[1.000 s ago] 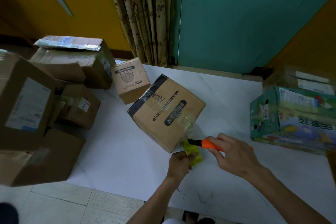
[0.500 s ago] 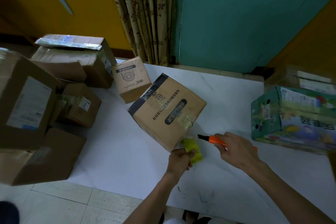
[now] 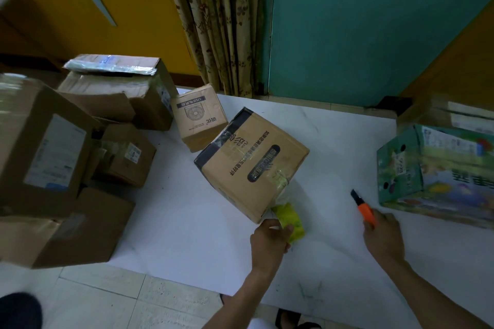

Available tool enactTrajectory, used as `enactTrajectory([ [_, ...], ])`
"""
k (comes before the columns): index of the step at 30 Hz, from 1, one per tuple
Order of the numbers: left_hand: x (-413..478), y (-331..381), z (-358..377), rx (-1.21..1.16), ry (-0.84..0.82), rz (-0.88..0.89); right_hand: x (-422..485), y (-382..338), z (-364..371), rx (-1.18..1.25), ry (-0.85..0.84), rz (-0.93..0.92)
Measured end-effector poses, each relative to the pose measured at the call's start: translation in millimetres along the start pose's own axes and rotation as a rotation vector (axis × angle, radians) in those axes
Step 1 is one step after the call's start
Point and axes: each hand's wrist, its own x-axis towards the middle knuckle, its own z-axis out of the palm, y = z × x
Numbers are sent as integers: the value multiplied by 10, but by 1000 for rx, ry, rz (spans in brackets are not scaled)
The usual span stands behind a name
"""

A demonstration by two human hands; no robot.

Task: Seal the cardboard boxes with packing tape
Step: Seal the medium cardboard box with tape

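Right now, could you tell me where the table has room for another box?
Bare table lies between the middle box and green carton, beyond the knife, and between that box and the left pile. The left side is crowded.

The left hand [image 3: 268, 242] covers part of the yellow-green tape roll [image 3: 291, 222]. The right hand [image 3: 383, 238] hides the rear of the orange knife [image 3: 365, 211]. The big box [image 3: 40, 149] at left is blurred and cropped; the green carton [image 3: 433, 168] runs off the right edge.
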Motion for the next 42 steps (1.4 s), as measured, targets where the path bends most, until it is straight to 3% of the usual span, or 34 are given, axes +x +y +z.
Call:
enactTrajectory([
  [4,-103,29,-10,41,109,81,-60,-121,-100,10,59,2],
  [7,-211,76,-22,-21,168,189,-296,-464,-263,164,202,-194],
  [9,-251,80,-19,-55,176,255,-553,-800,-322,397,109,-341],
  [11,-245,115,-11,-72,159,276,-792,-1108,-354,586,-146,-365],
  [13,-209,172,-2,-131,140,266,-987,-1352,-388,684,-383,-302],
  [16,-156,228,5,-199,153,271,-1057,-1506,-366,775,-499,-230],
  [25,-178,265,-69,-160,125,305,-1139,-1416,-222,680,-456,6],
  [29,-78,326,-167,-210,194,247,-1393,-1275,-68,592,-417,89],
  [36,35,274,-406,-17,228,354,-1473,-1200,-141,718,-405,214],
  [38,-21,231,-400,-81,214,303,-1466,-1236,-165,731,-403,209],
  [42,-68,310,-427,-657,41,-107,-1466,-1324,-173,707,-404,190],
])
